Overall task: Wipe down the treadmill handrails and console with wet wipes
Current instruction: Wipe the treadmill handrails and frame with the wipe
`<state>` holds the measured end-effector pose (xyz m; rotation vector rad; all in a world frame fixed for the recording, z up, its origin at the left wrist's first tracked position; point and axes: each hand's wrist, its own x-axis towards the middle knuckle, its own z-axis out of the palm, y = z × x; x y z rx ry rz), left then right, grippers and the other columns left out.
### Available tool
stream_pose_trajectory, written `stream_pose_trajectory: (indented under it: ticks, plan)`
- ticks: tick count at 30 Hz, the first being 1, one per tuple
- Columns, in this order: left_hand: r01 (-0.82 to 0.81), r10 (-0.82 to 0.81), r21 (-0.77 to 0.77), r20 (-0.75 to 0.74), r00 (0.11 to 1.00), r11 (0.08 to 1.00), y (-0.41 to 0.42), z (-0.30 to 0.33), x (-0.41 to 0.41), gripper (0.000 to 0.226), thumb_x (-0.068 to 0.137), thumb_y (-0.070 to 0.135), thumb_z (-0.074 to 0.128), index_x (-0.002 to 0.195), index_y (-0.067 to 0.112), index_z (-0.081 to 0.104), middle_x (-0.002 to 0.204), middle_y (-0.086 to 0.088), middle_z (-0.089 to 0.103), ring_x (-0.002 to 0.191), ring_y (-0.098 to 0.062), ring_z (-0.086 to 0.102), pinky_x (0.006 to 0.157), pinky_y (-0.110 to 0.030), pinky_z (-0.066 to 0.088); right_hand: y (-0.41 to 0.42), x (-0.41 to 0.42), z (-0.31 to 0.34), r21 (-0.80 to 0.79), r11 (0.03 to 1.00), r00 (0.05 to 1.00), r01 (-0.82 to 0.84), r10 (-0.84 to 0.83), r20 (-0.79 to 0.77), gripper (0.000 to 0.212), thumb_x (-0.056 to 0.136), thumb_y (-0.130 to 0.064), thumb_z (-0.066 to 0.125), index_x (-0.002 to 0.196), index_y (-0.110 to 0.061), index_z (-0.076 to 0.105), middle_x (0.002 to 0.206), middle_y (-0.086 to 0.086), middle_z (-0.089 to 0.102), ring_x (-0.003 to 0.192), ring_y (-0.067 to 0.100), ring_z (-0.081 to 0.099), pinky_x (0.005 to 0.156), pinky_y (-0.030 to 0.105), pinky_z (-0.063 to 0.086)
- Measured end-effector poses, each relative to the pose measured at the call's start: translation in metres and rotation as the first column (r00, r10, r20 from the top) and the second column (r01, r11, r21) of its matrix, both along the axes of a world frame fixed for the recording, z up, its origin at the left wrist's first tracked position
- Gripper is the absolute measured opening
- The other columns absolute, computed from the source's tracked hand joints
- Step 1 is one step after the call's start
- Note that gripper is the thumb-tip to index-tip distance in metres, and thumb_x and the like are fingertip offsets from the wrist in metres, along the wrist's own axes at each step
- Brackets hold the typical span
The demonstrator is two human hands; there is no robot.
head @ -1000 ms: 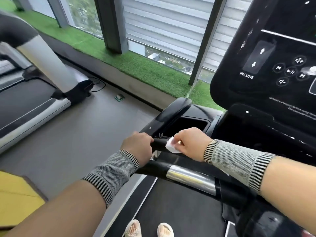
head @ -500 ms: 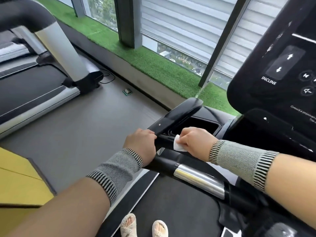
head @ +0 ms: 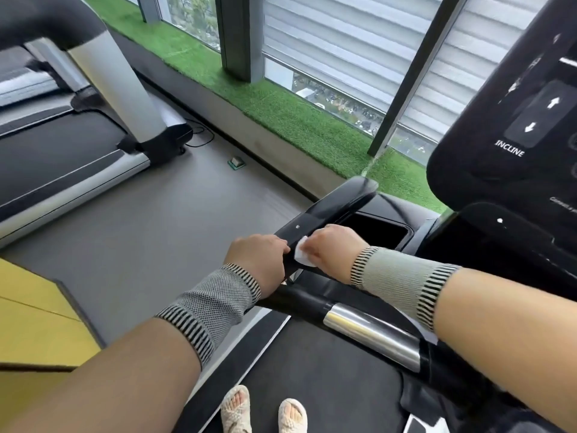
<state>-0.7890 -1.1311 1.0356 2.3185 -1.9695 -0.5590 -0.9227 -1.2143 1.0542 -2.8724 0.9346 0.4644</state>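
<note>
A gym floor by a window; the right hand (head: 335,248) pinched a small, limp wet wipe (head: 302,257) against the black handrail (head: 324,210), best pressed flat; the left hand (head: 257,260) gripped the rail

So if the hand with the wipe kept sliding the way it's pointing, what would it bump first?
Probably the left hand. The right hand holds the wipe on the black handrail and points toward it, with only a small gap between them, though depth is hard to judge.
</note>
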Motion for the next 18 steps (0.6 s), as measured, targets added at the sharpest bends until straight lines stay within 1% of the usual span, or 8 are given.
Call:
stream_pose_trajectory:
  ticks: [2, 4, 7, 10, 12, 15, 16, 18]
  plan:
    - [0.002, -0.002, -0.004, 0.006, 1.0, 1.0, 0.0, 0.0, 0.001, 0.045, 0.092, 0.02, 0.043, 0.132, 0.034, 0.053, 0.141, 0.017, 0.048, 0.128, -0.012, 0.046, 0.106, -0.035, 0.038, -0.003, 0.017, -0.001, 0.012, 0.998, 0.998, 0.062, -0.063, 0.024, 0.023, 0.094, -0.028, 0.046, 0.097, -0.014, 0.063, 0.097, 0.005, 0.061, 0.095, 0.024, 0.059, 0.079, 0.029, 0.045]
    - [-0.003, 0.003, -0.001, 0.0, 1.0, 1.0, -0.001, -0.001, 0.002, 0.045, 0.091, 0.019, 0.043, 0.131, 0.035, 0.054, 0.139, 0.017, 0.05, 0.127, -0.012, 0.047, 0.105, -0.035, 0.038, -0.003, 0.015, -0.001, 0.027, 0.998, 0.997, 0.051, -0.053, 0.059, 0.023, 0.094, -0.03, 0.047, 0.102, -0.016, 0.063, 0.102, 0.003, 0.057, 0.098, 0.02, 0.056, 0.082, 0.028, 0.043]
    - [0.004, -0.004, 0.004, -0.014, 1.0, 1.0, 0.0, -0.002, 0.003, 0.049, 0.089, 0.016, 0.043, 0.133, 0.036, 0.052, 0.143, 0.022, 0.044, 0.13, -0.008, 0.042, 0.107, -0.033, 0.035, 0.002, -0.02, 0.003, 0.057, 0.998, 0.994, -0.011, 0.005, 0.112, 0.019, 0.093, -0.029, 0.049, 0.102, -0.024, 0.065, 0.1, -0.003, 0.051, 0.099, 0.017, 0.054, 0.087, 0.028, 0.045]
    - [0.024, -0.024, -0.008, -0.015, 1.0, 1.0, 0.0, -0.003, 0.005, 0.049, 0.089, 0.017, 0.043, 0.134, 0.037, 0.051, 0.144, 0.023, 0.041, 0.131, -0.007, 0.04, 0.108, -0.033, 0.033, 0.001, -0.054, 0.012, 0.076, 0.997, 0.991, 0.01, -0.02, 0.132, 0.017, 0.091, -0.029, 0.052, 0.097, -0.028, 0.069, 0.092, -0.009, 0.047, 0.094, 0.014, 0.056, 0.084, 0.024, 0.044]
    - [0.01, -0.01, -0.007, -0.025, 1.0, 1.0, -0.002, -0.003, 0.008, 0.048, 0.089, 0.017, 0.043, 0.133, 0.036, 0.053, 0.143, 0.023, 0.043, 0.131, -0.007, 0.041, 0.108, -0.033, 0.034, 0.001, -0.046, 0.008, 0.051, 0.999, 0.989, -0.016, 0.008, 0.15, 0.018, 0.092, -0.029, 0.052, 0.099, -0.028, 0.068, 0.094, -0.008, 0.049, 0.095, 0.015, 0.055, 0.083, 0.023, 0.042]
    - [0.017, -0.017, 0.013, -0.014, 1.0, 1.0, -0.002, -0.003, 0.006, 0.047, 0.09, 0.019, 0.043, 0.133, 0.036, 0.052, 0.142, 0.02, 0.046, 0.129, -0.009, 0.044, 0.107, -0.034, 0.035, 0.001, -0.005, -0.011, 0.004, 0.996, 0.989, -0.091, 0.09, 0.12, 0.018, 0.092, -0.024, 0.052, 0.105, -0.022, 0.064, 0.106, 0.001, 0.053, 0.098, 0.02, 0.05, 0.082, 0.022, 0.036]
    - [0.025, -0.025, 0.017, -0.007, 1.0, 1.0, -0.001, -0.003, 0.006, 0.046, 0.09, 0.021, 0.043, 0.133, 0.036, 0.052, 0.142, 0.019, 0.046, 0.129, -0.01, 0.044, 0.106, -0.035, 0.036, -0.001, 0.007, -0.015, 0.021, 0.997, 0.99, -0.076, 0.072, 0.124, 0.018, 0.092, -0.023, 0.052, 0.105, -0.022, 0.065, 0.108, 0.002, 0.054, 0.102, 0.021, 0.05, 0.085, 0.023, 0.038]
    - [0.033, -0.033, 0.014, -0.001, 0.999, 0.999, -0.002, -0.002, 0.006, 0.045, 0.091, 0.022, 0.042, 0.133, 0.035, 0.052, 0.141, 0.018, 0.047, 0.128, -0.011, 0.045, 0.106, -0.036, 0.037, -0.008, 0.014, -0.016, 0.06, 0.998, 0.99, -0.03, 0.022, 0.137, 0.018, 0.091, -0.025, 0.054, 0.102, -0.025, 0.068, 0.107, 0.0, 0.053, 0.105, 0.019, 0.052, 0.091, 0.025, 0.041]
